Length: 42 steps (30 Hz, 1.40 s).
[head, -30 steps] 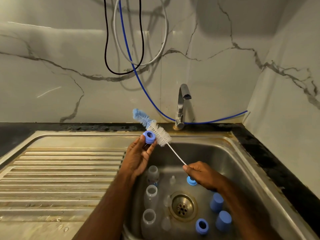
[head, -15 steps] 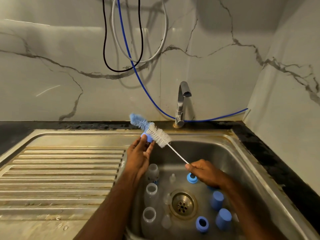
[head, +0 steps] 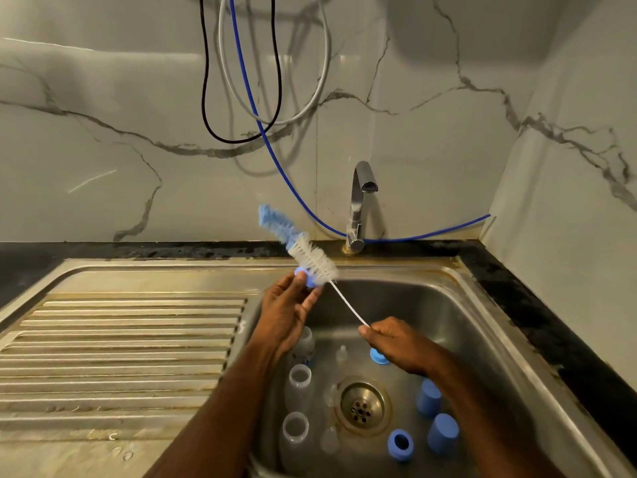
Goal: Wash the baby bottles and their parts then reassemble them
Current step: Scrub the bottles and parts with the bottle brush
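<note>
My left hand [head: 287, 310] pinches a blue screw ring [head: 307, 276] above the sink's left edge. The white and blue bottle brush [head: 303, 251] presses against that ring, and my right hand [head: 400, 341] grips the brush's thin wire handle lower right. In the basin lie three clear bottles [head: 299, 379], small clear teats [head: 341, 353], two more blue rings [head: 400, 444] and two blue caps [head: 443, 433].
The steel sink basin [head: 458, 326] has a drain [head: 362, 405] in its middle. A ribbed draining board [head: 120, 343] spreads to the left. The tap [head: 360, 205] stands at the back, spout off. Hoses and a blue tube [head: 272, 143] hang on the marble wall.
The ring has turned in my left fingers, its opening no longer facing me, and the brush has shifted slightly across it. My right hand has stayed on the handle.
</note>
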Motion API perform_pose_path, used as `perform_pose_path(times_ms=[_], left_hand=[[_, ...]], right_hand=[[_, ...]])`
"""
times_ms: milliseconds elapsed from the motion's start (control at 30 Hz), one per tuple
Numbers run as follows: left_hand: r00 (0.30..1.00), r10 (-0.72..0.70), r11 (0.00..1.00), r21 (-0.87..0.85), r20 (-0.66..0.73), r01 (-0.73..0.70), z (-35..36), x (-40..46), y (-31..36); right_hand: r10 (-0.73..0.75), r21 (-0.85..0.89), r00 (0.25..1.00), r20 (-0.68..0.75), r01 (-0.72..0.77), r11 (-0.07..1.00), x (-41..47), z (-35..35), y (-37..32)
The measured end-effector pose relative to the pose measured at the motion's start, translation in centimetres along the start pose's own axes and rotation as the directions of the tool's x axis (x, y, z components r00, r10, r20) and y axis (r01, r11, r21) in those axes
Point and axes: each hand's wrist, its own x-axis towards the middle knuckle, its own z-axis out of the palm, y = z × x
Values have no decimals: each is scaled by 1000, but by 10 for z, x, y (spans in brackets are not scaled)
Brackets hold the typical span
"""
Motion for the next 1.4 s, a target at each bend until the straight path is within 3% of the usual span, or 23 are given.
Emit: perform_pose_path(times_ms=[200,300,400,467,567,700,833,1033,1200,1400], left_hand=[[983,-76,956,291,170,24,-4,3,-30],[982,-48,773,629,184,-80,-12,4,-40],[977,-72,601,790,203,-120,-11,-1,-55],[962,-122,521,841,244,-147,-8,-4,-66],[920,-213,324,912,330,-252,0,-8,-84],[894,-330,131,953,302,-273,6,-8,-116],[824,-446,-25,916,349,-401,8,1,-143],[830,-492,-260,865,263,-429,-3,11,-171],[787,-582,-307,841,204,-445,-15,9,-185],[809,-532,-188,896,251,-402,-7,11,-175]], right_hand=[[41,50,997,-70,-38,998,-1,-15,-2],[99,39,994,-41,-97,995,-13,-38,10],[164,56,986,-36,-162,985,-25,-58,19],[186,100,982,-43,-181,978,-29,-64,22],[241,160,969,-57,-230,960,-30,-65,26],[278,174,960,-31,-269,947,-27,-60,31],[289,186,957,-20,-280,942,-25,-60,35],[276,181,961,-4,-270,946,-20,-58,39],[280,161,960,21,-280,946,-18,-56,39],[282,162,959,17,-281,946,-20,-58,39]])
